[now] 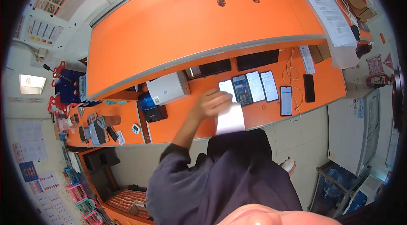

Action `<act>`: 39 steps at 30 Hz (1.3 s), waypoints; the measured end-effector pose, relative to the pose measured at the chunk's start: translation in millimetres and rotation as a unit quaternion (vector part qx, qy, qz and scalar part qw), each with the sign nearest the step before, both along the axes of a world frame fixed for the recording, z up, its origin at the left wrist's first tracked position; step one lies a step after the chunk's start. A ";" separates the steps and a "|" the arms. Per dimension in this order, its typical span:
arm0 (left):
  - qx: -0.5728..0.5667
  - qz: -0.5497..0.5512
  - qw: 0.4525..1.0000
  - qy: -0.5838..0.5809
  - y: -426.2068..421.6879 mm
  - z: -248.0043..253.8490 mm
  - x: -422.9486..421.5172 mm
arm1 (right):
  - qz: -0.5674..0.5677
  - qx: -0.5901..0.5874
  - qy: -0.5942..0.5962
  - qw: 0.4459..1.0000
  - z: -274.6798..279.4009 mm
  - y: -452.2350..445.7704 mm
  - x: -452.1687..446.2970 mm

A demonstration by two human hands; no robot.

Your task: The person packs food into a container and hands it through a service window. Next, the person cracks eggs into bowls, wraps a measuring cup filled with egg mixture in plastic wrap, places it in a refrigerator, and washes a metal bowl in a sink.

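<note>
My left hand reaches over the orange desk with its fingers curled and slightly blurred. It is above the top end of a bright white sheet and partly covers a phone with a lit white screen. Whatever its fingers hold, if anything, is hidden. Just right of it lie a dark phone with keypad-like rows and two white-screened phones. Low at my right side, my right hand is closed around a small white object, too indistinct to name.
A raised orange shelf overhangs the desk. Behind the phones stand a white box-shaped device and a blue-black printer. Another lit phone, a black phone and a loose cable lie rightward. A white refrigerator stands right.
</note>
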State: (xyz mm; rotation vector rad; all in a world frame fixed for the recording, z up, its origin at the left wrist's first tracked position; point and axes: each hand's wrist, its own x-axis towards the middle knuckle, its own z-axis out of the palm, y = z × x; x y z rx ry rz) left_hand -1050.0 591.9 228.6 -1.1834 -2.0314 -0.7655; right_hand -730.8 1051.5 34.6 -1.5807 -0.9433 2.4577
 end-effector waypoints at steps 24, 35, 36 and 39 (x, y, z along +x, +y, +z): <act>0.156 -0.192 0.817 -0.521 144.2 186.6 -161.2 | -0.186 -0.040 0.045 0.981 -6.1 90.8 195.5; -0.183 -0.419 0.479 -0.749 698.1 -110.7 415.5 | -0.562 0.123 0.192 0.795 -60.3 54.0 509.2; -0.232 -0.412 0.486 -0.735 719.6 -139.4 483.4 | -0.592 0.178 0.175 0.766 -71.9 37.3 532.9; -0.360 -0.425 0.507 -0.657 758.6 -212.5 667.7 | -0.773 0.017 0.215 0.597 -11.2 35.7 557.5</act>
